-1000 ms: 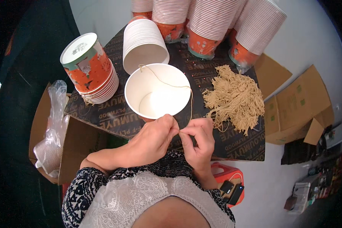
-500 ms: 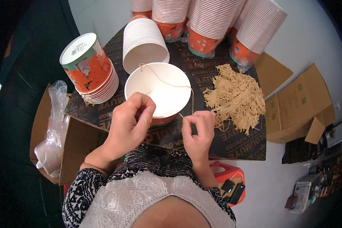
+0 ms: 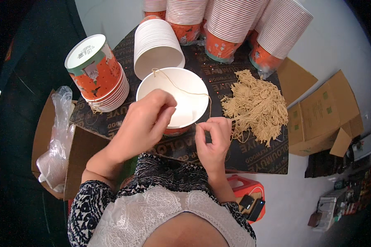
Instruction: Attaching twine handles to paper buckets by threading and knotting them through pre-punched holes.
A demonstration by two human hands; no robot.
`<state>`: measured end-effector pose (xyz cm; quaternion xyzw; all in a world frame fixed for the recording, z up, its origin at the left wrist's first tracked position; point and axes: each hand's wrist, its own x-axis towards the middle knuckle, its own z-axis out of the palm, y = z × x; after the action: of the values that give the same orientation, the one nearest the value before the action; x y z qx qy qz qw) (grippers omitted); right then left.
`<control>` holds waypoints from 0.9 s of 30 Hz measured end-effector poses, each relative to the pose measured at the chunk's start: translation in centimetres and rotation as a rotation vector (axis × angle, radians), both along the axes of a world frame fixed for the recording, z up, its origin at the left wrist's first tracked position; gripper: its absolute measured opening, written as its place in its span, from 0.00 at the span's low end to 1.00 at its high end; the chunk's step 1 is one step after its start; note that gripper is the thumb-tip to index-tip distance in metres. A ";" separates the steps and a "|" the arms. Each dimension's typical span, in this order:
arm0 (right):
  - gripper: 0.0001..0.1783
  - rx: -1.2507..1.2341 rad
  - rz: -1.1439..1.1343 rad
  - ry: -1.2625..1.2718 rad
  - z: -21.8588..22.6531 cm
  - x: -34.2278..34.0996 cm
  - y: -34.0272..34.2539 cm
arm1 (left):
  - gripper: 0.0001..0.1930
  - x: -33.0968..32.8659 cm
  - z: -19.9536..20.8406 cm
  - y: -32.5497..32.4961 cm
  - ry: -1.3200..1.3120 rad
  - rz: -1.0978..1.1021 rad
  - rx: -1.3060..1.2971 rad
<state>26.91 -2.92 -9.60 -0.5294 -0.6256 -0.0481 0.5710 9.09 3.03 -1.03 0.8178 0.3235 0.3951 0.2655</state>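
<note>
A white paper bucket (image 3: 181, 88) with an orange outside stands upright on the dark board (image 3: 251, 158) in front of me. A thin tan string (image 3: 181, 88) runs from its far rim across the opening to its right side. My left hand (image 3: 142, 123) covers the bucket's near left rim, fingers curled over the edge. My right hand (image 3: 212, 140) sits just right of the bucket, thumb and forefinger pinched on the string's free end. A loose pile of cut tan strings (image 3: 255, 107) lies to the right.
A stack of white buckets (image 3: 156, 47) lies on its side behind. An upside-down orange stack (image 3: 97, 74) stands at left, more stacks (image 3: 231, 29) at the back. Cardboard boxes (image 3: 321, 115) sit right, a plastic bag (image 3: 55, 144) left, a red box with a phone (image 3: 249, 197) below.
My left hand has left my right hand and moved up and left onto the bucket's near rim. My right hand stayed put, still pinching the string.
</note>
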 end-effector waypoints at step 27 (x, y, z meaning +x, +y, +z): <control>0.08 -0.079 -0.050 -0.284 3.2 2.1 -0.9 | 0.09 2.2 0.9 3.6 0.358 -0.249 -0.143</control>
<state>28.98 -3.84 -6.39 -0.5549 -0.6881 -0.1120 0.4540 11.30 6.59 -0.13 0.8875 0.2891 0.1840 0.3079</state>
